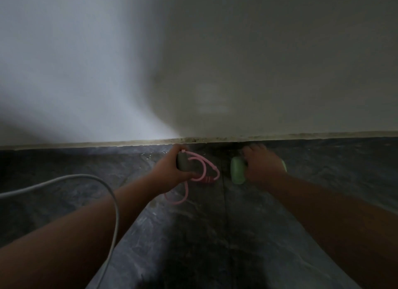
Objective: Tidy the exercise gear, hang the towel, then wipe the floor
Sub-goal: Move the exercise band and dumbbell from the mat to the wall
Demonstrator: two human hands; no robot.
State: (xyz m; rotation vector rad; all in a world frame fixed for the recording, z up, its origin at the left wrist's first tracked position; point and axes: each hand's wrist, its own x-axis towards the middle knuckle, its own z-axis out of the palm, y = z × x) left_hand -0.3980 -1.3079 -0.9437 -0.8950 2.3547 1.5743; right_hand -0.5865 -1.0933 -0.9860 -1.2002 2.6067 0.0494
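My left hand (172,166) is closed around the grey handles (185,164) of a pink skipping rope (204,170), low over the dark floor near the wall. Loops of the rope hang below the hand and one loop trails on the floor. My right hand (262,164) grips the middle of a light green dumbbell (238,170), which rests on or just above the floor close to the skirting. Its left end shows fully; the right end is mostly hidden behind the hand. The two hands are about a hand's width apart. No towel is in view.
A pale wall (193,62) fills the upper half, with a cream skirting strip (129,142) at its foot. The floor (193,235) is dark marbled stone. A white cable (86,178) arcs over my left forearm from the left edge.
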